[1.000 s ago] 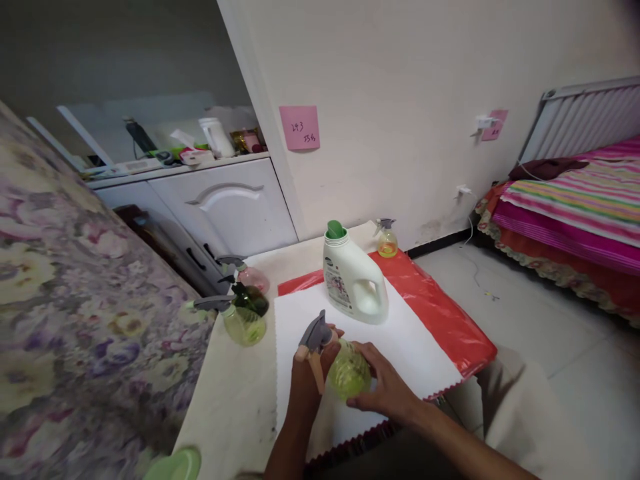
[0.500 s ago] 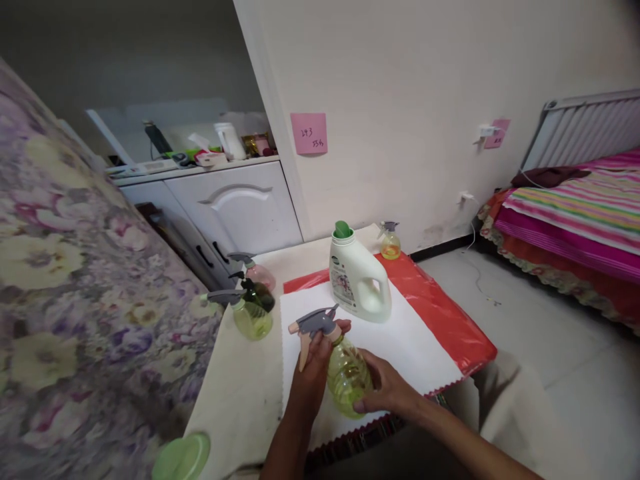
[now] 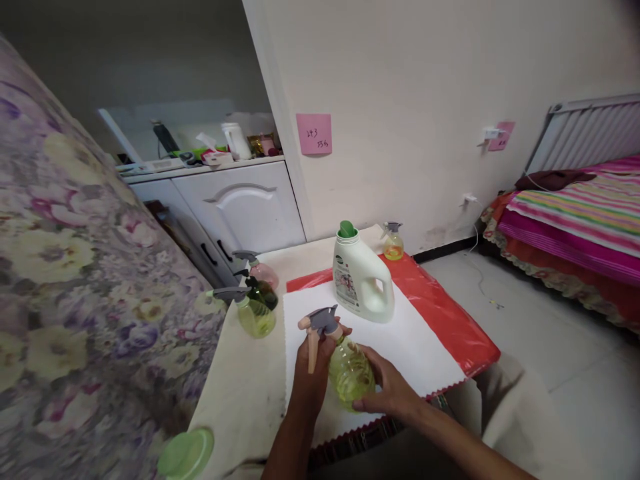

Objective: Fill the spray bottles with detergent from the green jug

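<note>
Both hands hold a yellow-green see-through spray bottle (image 3: 353, 377), tilted a little, above the near edge of a white sheet (image 3: 420, 353). My left hand (image 3: 315, 357) is closed around its neck, just under the grey and peach spray head (image 3: 324, 321), whose nozzle points left. My right hand (image 3: 387, 387) grips the bottle's round body from the right, thumb low on its front. Pale liquid shows inside. Beyond the hands stands a large pale green detergent jug (image 3: 365, 283) with a green piece in its mouth.
At the table's left stand another yellow-green spray bottle (image 3: 256, 317), a dark pump bottle (image 3: 263, 291) and a pink spray bottle (image 3: 265, 273). A small sprayer with orange liquid (image 3: 394, 247) is at the back. Red plastic (image 3: 445, 313) lies under the sheet. A green lid-like object (image 3: 186, 453) is near left.
The spray head has turned slightly, its nozzle and trigger now further right and more toward me. Both hands keep hold of the bottle. My view has shifted slightly.
</note>
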The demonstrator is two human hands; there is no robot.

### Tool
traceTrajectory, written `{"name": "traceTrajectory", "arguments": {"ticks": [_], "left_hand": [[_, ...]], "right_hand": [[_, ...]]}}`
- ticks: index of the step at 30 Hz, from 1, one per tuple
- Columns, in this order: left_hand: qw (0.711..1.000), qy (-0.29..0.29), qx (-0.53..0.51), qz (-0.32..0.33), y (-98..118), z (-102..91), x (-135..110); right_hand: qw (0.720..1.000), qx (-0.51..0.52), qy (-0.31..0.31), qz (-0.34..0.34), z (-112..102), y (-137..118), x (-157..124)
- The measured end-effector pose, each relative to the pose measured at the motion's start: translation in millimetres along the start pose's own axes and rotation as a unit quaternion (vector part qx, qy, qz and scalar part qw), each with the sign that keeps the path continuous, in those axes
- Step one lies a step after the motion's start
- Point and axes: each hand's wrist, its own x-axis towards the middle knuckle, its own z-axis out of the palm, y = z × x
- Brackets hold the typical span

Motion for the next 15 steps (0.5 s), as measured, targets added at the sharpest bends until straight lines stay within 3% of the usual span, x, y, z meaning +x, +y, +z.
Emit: {"name": "traceTrajectory", "arguments": {"ticks": [6, 15], "left_hand": [[1.0, -0.004, 0.011, -0.021, 0.8, -0.7, 2.0], [0.999, -0.002, -0.026, -0.035, -1.9, 2.4, 5.1]], "right_hand": [[0.999, -0.017, 0.044, -0.007, 2.9, 5.3, -2.6], [0.986, 0.167, 0.006, 0.008, 1.4, 1.5, -3.2]]}}
